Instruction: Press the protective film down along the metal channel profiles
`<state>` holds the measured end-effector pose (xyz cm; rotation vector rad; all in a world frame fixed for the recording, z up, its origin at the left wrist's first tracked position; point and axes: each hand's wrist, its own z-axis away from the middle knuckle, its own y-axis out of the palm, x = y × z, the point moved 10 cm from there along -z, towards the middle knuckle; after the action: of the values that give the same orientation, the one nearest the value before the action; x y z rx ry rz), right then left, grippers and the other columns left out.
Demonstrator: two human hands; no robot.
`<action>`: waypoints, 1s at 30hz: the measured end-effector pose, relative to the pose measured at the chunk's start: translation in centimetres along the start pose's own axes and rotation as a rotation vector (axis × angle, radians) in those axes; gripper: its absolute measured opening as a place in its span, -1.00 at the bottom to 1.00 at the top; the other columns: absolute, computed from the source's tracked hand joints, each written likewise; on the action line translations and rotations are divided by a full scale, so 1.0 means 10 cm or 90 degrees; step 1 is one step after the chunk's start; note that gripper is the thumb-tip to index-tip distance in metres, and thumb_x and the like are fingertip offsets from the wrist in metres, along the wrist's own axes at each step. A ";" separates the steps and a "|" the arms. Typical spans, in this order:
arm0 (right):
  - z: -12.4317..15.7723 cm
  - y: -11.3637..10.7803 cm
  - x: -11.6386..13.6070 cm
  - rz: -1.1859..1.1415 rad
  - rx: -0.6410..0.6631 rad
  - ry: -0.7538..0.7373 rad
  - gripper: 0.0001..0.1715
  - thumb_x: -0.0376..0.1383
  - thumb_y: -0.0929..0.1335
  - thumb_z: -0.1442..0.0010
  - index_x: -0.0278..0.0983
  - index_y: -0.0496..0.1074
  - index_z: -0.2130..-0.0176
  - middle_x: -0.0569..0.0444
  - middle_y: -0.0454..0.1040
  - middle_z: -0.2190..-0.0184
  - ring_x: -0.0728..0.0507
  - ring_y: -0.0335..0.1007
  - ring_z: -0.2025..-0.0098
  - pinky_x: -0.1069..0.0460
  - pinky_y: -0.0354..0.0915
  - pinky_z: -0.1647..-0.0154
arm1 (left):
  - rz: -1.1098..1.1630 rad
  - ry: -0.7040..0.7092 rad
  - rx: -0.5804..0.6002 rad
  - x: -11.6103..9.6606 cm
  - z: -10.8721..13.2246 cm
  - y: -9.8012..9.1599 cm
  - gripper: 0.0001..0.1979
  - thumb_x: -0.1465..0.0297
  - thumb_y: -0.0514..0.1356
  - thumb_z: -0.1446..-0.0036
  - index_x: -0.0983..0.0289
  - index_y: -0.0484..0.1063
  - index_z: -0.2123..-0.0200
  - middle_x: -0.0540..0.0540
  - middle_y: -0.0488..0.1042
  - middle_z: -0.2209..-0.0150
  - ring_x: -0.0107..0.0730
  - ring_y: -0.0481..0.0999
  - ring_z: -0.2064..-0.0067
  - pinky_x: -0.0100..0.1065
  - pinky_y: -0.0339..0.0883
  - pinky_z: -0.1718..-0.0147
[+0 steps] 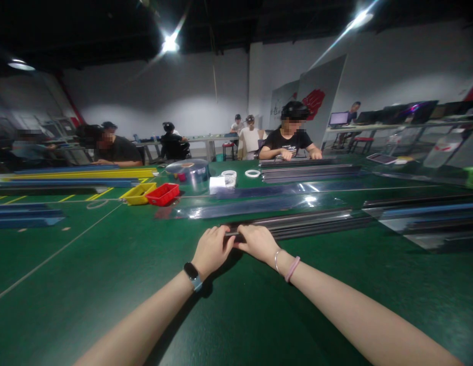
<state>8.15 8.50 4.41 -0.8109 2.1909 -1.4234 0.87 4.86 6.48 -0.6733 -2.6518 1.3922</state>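
Observation:
Both my hands grip the left end of a long dark strip (297, 221), which looks like a plastic or metal profile and runs off to the right over the green table (236, 310). My left hand (212, 249) closes on its tip, thumb below and fingers above. Right beside it, my right hand (256, 243) has its fingers wrapped over the same strip. The fingertips partly hide the strip's end. Just beyond lies a clear plastic film strip (244, 206), flat and shiny. Another dark profile (324, 229) lies along the near side of the held one.
A red bin (163, 194) and a yellow bin (139, 194) stand ahead to the left, near a roll of clear film (198, 175). Blue profiles (26, 216) lie at left, more dark and blue ones (442, 216) at right. Across the table a co-worker (288, 140) handles dark strips.

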 end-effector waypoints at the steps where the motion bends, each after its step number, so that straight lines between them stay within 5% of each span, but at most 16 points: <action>1: 0.00 0.00 -0.01 0.002 0.002 0.000 -0.55 0.03 0.16 -0.07 -0.29 0.23 0.28 -0.01 0.40 0.43 -0.11 0.30 0.32 0.05 0.09 0.33 | -0.016 0.012 0.001 -0.03 0.00 0.00 -0.80 0.30 -0.06 -0.11 0.26 0.25 0.28 0.10 0.35 0.36 -0.33 0.32 0.30 -0.29 0.16 0.28; 13: 0.00 0.05 0.12 -0.002 0.019 -0.013 -0.86 -0.29 0.25 -0.04 -0.28 0.22 0.33 0.05 0.37 0.44 -0.07 0.27 0.34 0.08 0.10 0.32 | -0.068 0.053 0.036 -0.12 0.00 0.08 -0.72 0.23 -0.07 -0.11 0.27 0.29 0.44 0.10 0.34 0.45 -0.33 0.31 0.33 -0.31 0.16 0.32; 30: 0.00 -0.03 0.15 -0.017 0.007 -0.019 -0.74 -0.15 0.22 -0.05 -0.32 0.30 0.42 -0.01 0.40 0.46 -0.10 0.29 0.36 0.04 0.09 0.29 | -0.131 -0.031 0.042 0.07 0.02 0.12 -0.57 0.12 -0.14 -0.10 0.29 0.29 0.54 0.14 0.38 0.53 -0.30 0.38 0.44 -0.33 0.17 0.43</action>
<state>7.08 7.43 4.61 -0.8553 2.1558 -1.4268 0.64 5.57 5.32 -0.3528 -2.6091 1.4476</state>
